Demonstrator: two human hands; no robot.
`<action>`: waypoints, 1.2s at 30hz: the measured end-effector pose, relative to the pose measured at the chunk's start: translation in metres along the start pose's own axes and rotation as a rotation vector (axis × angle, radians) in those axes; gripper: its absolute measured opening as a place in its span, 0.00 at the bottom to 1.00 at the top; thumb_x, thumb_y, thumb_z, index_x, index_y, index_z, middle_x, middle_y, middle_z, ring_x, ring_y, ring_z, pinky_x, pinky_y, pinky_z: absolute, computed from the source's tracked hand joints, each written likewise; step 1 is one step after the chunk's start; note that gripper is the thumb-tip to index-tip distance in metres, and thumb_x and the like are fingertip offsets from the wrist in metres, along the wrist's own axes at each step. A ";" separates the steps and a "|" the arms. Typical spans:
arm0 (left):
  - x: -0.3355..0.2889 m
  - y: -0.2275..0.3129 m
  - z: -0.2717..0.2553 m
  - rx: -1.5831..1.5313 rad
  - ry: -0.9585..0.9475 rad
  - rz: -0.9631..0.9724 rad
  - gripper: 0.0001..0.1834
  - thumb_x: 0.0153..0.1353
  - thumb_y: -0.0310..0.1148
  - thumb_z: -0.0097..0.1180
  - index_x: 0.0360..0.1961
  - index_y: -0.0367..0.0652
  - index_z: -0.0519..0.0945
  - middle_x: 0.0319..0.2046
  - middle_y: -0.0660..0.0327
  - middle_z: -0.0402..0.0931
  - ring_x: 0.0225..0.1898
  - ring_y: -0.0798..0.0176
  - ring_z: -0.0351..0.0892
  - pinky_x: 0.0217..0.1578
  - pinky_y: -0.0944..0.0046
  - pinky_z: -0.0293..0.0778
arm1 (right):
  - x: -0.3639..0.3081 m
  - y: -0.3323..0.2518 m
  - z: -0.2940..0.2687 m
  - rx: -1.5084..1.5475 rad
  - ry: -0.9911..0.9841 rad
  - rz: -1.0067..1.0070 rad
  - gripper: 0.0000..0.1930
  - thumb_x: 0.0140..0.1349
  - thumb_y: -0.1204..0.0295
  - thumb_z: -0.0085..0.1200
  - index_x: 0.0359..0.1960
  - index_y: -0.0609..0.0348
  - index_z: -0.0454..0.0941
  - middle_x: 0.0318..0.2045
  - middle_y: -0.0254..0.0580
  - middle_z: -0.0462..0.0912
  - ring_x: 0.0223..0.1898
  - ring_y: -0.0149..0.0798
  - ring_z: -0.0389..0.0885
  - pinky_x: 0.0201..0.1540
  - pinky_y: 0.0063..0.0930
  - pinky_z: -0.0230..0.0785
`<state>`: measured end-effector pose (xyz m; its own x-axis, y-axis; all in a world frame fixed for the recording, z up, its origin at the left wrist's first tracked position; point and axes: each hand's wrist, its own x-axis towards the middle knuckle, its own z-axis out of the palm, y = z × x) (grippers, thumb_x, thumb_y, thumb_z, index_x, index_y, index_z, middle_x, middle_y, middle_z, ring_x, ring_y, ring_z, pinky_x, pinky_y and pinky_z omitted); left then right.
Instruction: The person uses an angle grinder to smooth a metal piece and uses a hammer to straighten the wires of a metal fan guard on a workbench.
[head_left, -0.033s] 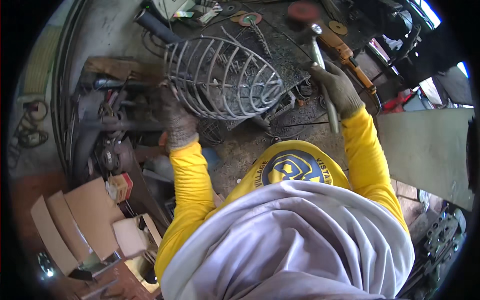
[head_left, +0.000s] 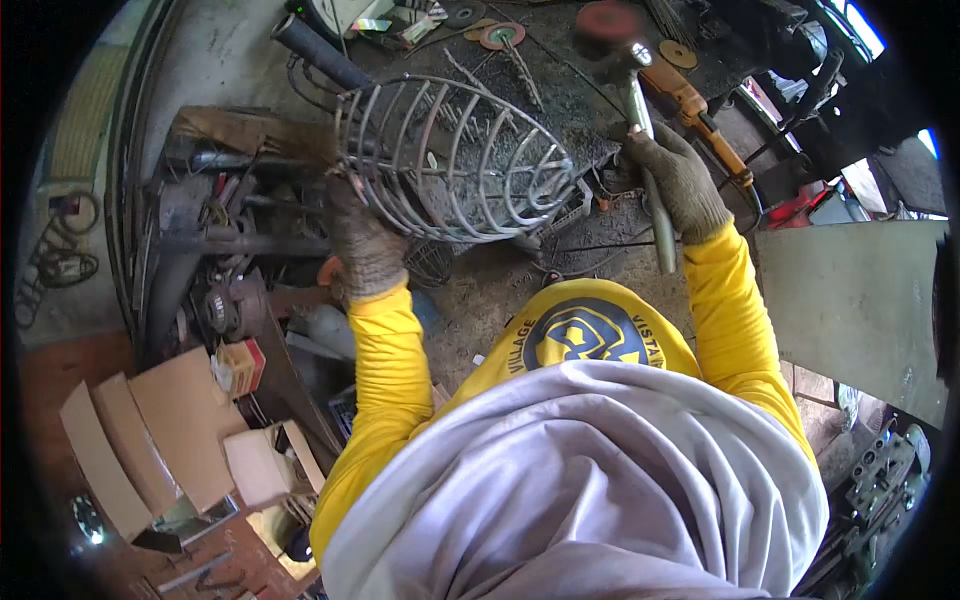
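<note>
My gloved left hand [head_left: 368, 235] is closed on the near left rim of a metal wire basket [head_left: 455, 165]. The basket lies tilted on its side, its ribs narrowing to a pointed end at the right. In my gloved right hand [head_left: 680, 180] is a hammer [head_left: 662, 225], gripped around its handle. The hammer's shiny head points away from me, right of the basket and apart from it. Both gloves are grey-brown, and the fingers of the left are partly hidden behind the rim.
Behind the basket is a dark, gritty workbench [head_left: 590, 100] with cutting discs [head_left: 503, 36] and a drill bit. An orange power tool [head_left: 685, 105] lies beyond my right hand. A grey tube [head_left: 320, 52] sticks up at far left. Cardboard boxes [head_left: 180, 430] stand low at left; a pale panel [head_left: 850, 305] is at right.
The basket and my left hand have shifted slightly to the right. My right hand and the hammer have come a little nearer to me. Both hands keep their hold.
</note>
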<state>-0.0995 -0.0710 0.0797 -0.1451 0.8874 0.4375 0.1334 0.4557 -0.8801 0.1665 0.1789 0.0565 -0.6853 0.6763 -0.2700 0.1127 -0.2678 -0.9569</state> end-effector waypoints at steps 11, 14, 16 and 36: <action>-0.077 0.131 -0.129 2.993 0.353 1.163 0.29 0.70 0.49 0.43 0.68 0.47 0.64 0.66 0.56 0.64 0.65 0.52 0.64 0.67 0.48 0.57 | -0.123 0.016 -0.037 0.087 0.019 -0.120 0.25 0.67 0.52 0.55 0.57 0.59 0.76 0.39 0.35 0.81 0.41 0.29 0.76 0.46 0.26 0.69; -0.079 0.143 -0.174 3.007 0.543 1.275 0.29 0.72 0.52 0.38 0.68 0.48 0.65 0.69 0.59 0.62 0.67 0.51 0.61 0.68 0.49 0.55 | -0.128 0.050 -0.063 0.077 0.135 -0.150 0.24 0.67 0.52 0.55 0.53 0.58 0.77 0.36 0.35 0.81 0.38 0.27 0.76 0.43 0.26 0.70; -0.073 0.141 -0.181 3.420 0.611 1.405 0.28 0.71 0.51 0.42 0.65 0.45 0.67 0.65 0.56 0.65 0.64 0.52 0.66 0.65 0.51 0.60 | -0.139 0.045 -0.071 0.148 0.181 -0.186 0.22 0.67 0.52 0.55 0.51 0.57 0.77 0.33 0.35 0.81 0.35 0.27 0.76 0.41 0.27 0.70; 0.009 0.084 -0.208 4.166 0.407 0.326 0.23 0.65 0.52 0.54 0.29 0.40 0.81 0.24 0.53 0.79 0.27 0.51 0.79 0.29 0.55 0.70 | -0.173 0.018 -0.101 -0.506 0.305 -0.418 0.24 0.65 0.62 0.58 0.58 0.65 0.72 0.33 0.41 0.81 0.35 0.31 0.80 0.40 0.28 0.73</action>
<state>0.1140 -0.0104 0.0485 -0.3273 0.8877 0.3239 0.7418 0.0291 0.6700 0.3595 0.1261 0.0750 -0.5212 0.8337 0.1822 0.2550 0.3559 -0.8990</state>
